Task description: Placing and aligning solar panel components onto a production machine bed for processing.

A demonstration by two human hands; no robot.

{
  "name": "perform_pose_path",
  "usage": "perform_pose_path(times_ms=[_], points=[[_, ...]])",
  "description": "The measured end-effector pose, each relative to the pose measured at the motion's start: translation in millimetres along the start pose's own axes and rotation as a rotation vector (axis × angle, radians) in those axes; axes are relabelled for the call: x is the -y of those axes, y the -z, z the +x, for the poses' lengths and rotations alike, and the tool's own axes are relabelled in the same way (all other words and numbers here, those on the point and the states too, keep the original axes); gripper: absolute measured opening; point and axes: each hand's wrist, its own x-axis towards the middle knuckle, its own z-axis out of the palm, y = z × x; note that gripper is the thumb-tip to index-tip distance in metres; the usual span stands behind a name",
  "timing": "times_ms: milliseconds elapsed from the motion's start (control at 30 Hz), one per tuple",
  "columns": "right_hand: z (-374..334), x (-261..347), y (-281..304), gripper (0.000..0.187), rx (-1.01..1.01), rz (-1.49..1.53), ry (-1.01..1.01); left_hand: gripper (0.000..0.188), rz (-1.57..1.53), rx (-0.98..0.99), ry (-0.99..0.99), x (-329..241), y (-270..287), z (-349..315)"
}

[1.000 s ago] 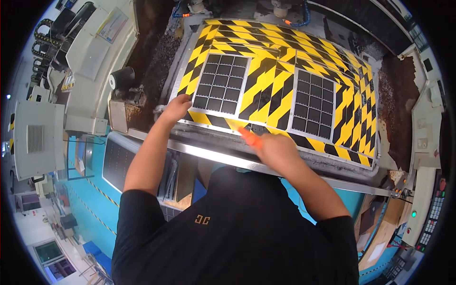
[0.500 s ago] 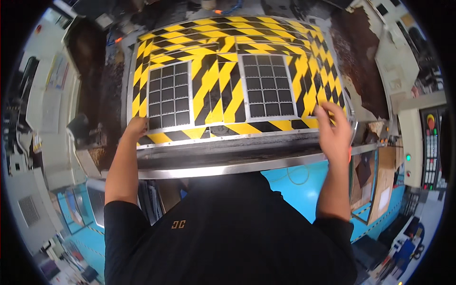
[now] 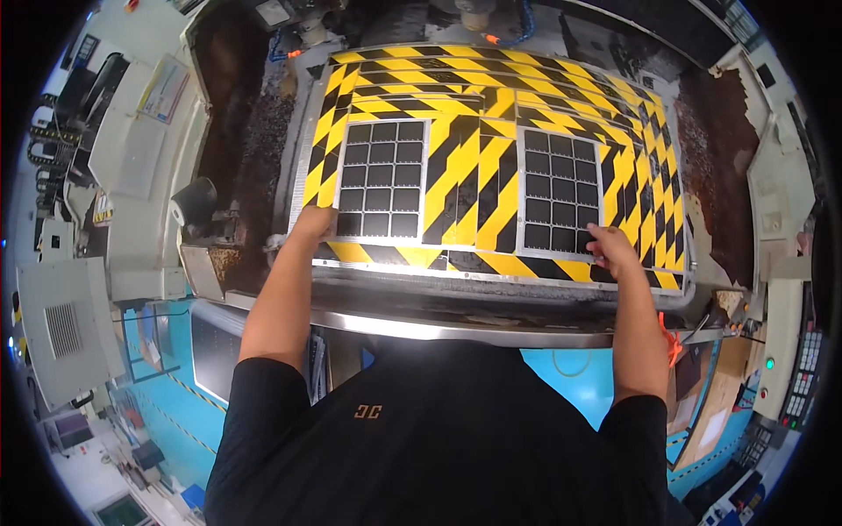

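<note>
Yellow-and-black striped tape covers the machine bed [image 3: 495, 197], and two gridded panels of dark rectangular tiles lie flat on it, each with a pale border: the left panel [image 3: 382, 180] and, well apart from it, the right panel [image 3: 561, 193]. Between the bed and the person runs a bright metal rail [image 3: 421, 328], and both bare forearms reach over it. Behind the bed, two blue hoses [image 3: 529, 24] end in orange nozzles [image 3: 294, 54]. To the right rises a rust-brown side wall [image 3: 730, 167]; to the left sits a dark cylinder [image 3: 196, 202]. Further right is a control panel [image 3: 802, 377] of small keys, with a lit green lamp [image 3: 770, 364] beside it. Something orange [image 3: 674, 342], its kind unclear, shows just beside the right forearm. Below lies turquoise floor [image 3: 570, 373], with brown boards [image 3: 732, 386] at the lower right.

The left hand [image 3: 313, 224] is at the left panel's lower left corner, its fingers bent and turned away; whether they pinch the edge or merely press on it, I cannot tell. The right hand [image 3: 614, 250] is at the right panel's lower right corner, fingers loosely curled, foremost fingertip at the border; whether it touches cannot be made out.
</note>
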Motion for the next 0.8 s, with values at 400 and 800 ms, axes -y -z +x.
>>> perform_pose_path(times_ms=[400,800], points=[[22.9,-14.0,1.7,0.049,-0.189,-0.28,0.181,0.087,0.7,-0.266,-0.111,-50.9,-57.2,-45.2],[26.3,-10.4,3.5,0.064,-0.202,-0.317,0.18,0.102,0.546,-0.206,-0.025,-47.6,-55.9,-19.6]])
